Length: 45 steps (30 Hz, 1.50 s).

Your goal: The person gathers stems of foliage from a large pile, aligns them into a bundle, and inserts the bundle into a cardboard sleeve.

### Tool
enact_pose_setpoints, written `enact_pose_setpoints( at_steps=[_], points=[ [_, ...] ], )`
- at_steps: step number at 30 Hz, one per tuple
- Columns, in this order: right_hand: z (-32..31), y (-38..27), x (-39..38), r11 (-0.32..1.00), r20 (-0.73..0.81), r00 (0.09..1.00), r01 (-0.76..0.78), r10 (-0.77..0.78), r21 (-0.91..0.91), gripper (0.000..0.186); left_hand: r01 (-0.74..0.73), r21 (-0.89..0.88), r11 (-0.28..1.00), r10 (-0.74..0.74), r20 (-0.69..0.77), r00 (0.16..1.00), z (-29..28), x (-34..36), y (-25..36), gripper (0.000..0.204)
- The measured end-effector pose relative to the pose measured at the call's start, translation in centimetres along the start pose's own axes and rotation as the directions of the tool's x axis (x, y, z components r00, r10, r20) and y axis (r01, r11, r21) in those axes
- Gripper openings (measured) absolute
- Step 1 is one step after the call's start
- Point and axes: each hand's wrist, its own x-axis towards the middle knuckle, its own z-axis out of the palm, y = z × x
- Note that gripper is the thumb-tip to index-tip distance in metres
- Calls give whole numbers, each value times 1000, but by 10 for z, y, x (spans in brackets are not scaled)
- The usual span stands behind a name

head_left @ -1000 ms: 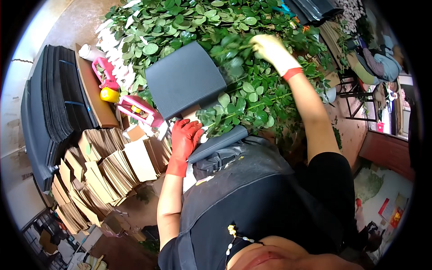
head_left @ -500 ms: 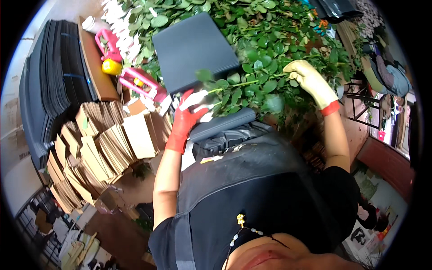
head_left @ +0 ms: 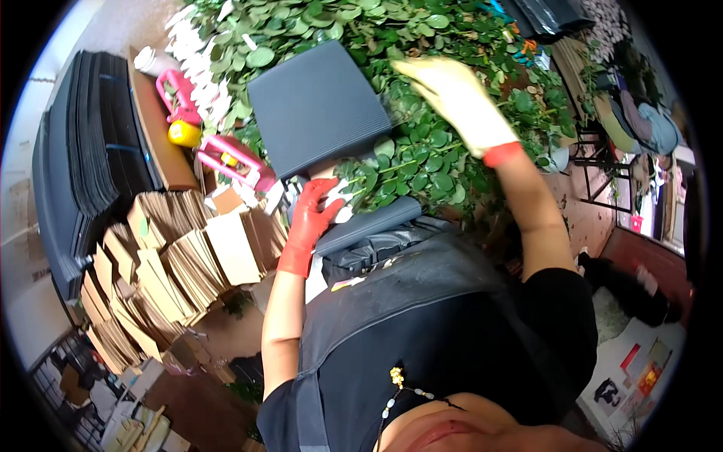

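Note:
My left hand (head_left: 310, 218), in a red rubber glove, is closed round the white-wrapped ends of a bunch of leafy rose-like stems (head_left: 418, 166). The leaves spread rightward from it, above a rolled dark sheet (head_left: 376, 226) near my apron. My right hand (head_left: 448, 102), in a cream glove with a red cuff, is stretched out over the greenery, fingers extended and somewhat blurred; nothing shows in it. Just beyond my left hand lies a dark ribbed sheet (head_left: 320, 105), on top of a large heap of leafy stems (head_left: 422, 34).
Pink plastic holders (head_left: 178, 96) and a yellow round item (head_left: 184, 134) stand left of the dark sheet. Cardboard pieces (head_left: 188, 245) are packed at the left, below stacked black sheets (head_left: 94, 128). White-wrapped heads (head_left: 197, 56) line the heap's left edge. Another person (head_left: 625, 282) is at the right.
My right hand has swung left and away from me, off the stem it held at the right. My left hand has dipped slightly nearer me, its fingers drawn in on the bunch.

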Motion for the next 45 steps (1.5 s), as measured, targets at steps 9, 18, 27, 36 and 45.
enact_pose_setpoints(
  at_steps=[9,18,27,36,45],
  points=[
    [90,-6,68,516,62,982,-146,176,844,42,29,70,997,-28,-18,999,2,2,0,48],
    [104,70,60,954,119,957,-278,265,110,33,43,80,996,-41,-24,999,4,2,6,47],
    [122,78,83,983,385,904,-174,186,-64,26,14,172,985,-9,-26,1000,1,3,21,40],
    [20,73,69,990,-310,942,-140,129,-13,28,-91,267,959,125,-112,986,3,7,2,24],
    [-64,8,-30,928,-220,940,308,-261,212,40,62,-451,890,-86,-32,996,6,4,-27,41]
  ],
)
